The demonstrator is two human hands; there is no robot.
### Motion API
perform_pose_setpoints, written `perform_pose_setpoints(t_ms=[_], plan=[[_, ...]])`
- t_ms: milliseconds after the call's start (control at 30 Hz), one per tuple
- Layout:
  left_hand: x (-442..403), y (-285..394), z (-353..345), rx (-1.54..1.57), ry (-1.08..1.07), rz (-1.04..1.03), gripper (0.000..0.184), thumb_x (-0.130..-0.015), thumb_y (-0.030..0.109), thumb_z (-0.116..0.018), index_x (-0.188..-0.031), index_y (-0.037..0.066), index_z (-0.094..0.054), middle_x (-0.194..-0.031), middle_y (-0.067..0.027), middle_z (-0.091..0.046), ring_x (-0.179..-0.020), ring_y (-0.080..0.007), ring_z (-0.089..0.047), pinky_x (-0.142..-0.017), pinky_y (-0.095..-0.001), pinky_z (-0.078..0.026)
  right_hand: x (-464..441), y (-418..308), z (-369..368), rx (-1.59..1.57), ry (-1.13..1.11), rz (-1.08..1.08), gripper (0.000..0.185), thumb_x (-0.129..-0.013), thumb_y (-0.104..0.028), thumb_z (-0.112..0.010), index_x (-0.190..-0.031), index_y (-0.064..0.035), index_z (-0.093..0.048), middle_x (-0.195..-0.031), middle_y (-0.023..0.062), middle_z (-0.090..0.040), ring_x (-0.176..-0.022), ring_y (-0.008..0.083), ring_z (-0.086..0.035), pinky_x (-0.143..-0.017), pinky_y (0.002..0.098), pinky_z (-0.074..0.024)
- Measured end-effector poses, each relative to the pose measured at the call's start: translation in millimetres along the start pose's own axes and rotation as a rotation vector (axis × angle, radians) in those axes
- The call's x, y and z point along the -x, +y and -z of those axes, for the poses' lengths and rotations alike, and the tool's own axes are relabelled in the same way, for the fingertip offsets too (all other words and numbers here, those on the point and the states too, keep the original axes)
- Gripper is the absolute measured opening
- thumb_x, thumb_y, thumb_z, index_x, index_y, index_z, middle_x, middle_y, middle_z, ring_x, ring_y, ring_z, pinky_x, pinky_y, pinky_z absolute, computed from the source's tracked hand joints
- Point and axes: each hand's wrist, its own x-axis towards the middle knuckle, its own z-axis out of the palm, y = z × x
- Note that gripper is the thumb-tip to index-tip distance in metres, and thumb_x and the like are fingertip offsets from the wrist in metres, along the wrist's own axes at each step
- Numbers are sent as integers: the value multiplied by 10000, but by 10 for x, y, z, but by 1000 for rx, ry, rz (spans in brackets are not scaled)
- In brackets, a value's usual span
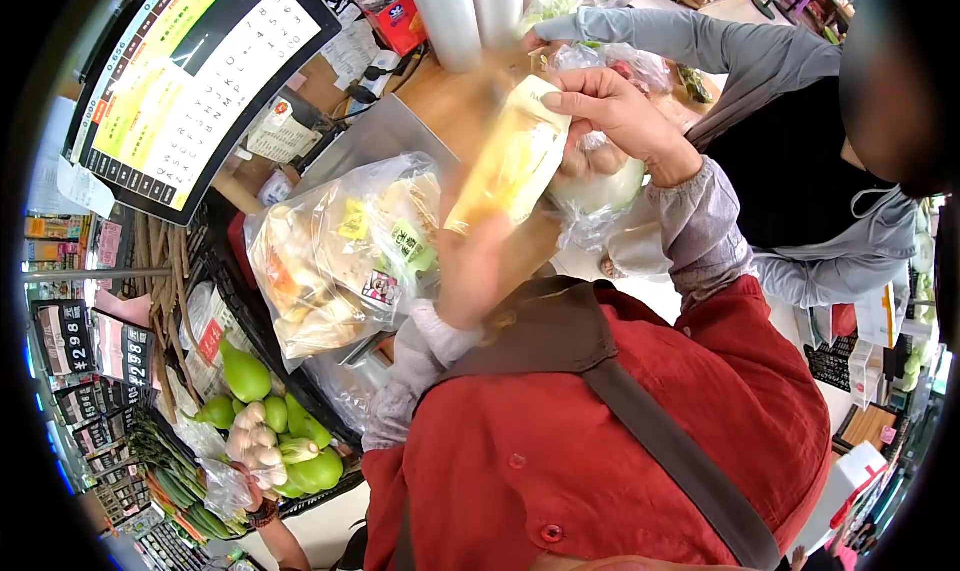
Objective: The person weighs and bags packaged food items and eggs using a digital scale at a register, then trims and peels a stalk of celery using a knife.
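My right hand (615,116) pinches the top corner of a flat yellow packet (515,156) in a pale wrapper, thumb on its face. The packet hangs tilted above the wooden counter. My left hand (475,276) is at its lower end, smeared by motion, so its grip does not show. Left of that hand lies a large clear plastic bag (345,256) filled with pale food packs and labels. Just beyond my right hand, a round pale-green vegetable (605,186) sits in clear plastic.
A tilted screen (200,81) stands at upper left, near white rolls (445,16). A person in grey sleeves (720,41) reaches over bagged produce. At lower left, another person's hand (255,491) is by green gourds (245,371) and a bag of pale round vegetables (255,441).
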Motion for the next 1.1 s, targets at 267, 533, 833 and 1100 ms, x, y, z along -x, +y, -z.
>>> perform_pose_setpoints(t_ms=[267, 533, 833, 1100], plan=[[6, -21, -10, 42, -35, 70, 689, -780, -20, -514, -1410, 92, -256, -1370, -113, -396, -1274, -305, -405, -1050, -504, -358, 28, -81, -68, 232, 127, 28, 265, -939, -235, -543, -984, 2, -653, -820, 23, -654, -661, 81, -617, -590, 219, -519], [21, -62, 10, 132, -83, 126, 747, -773, -13, -512, -1444, 113, -210, -1434, -104, -339, -1320, -286, -357, -1090, -512, -299, -75, -91, -20, 245, 72, 32, 285, -941, -248, -540, -1003, 10, -646, -804, 22, -651, -628, 83, -610, -564, 211, -507], [-40, -94, -12, -57, -153, 72, 777, -776, -43, -508, -1459, 134, -185, -1447, -83, -318, -1326, -262, -350, -1094, -483, -296, -206, -92, 18, 247, 94, 55, 286, -927, -283, -567, -1026, -32, -659, -813, -25, -648, -689, 36, -587, -617, 187, -461], [-18, -137, -24, 5, -154, 52, 832, -756, -107, -523, -1467, 137, -166, -1438, -83, -324, -1316, -253, -358, -1074, -434, -327, -222, -83, -70, 264, 172, 68, 284, -914, -284, -585, -1024, -34, -660, -830, -25, -648, -717, 35, -591, -623, 190, -461]])
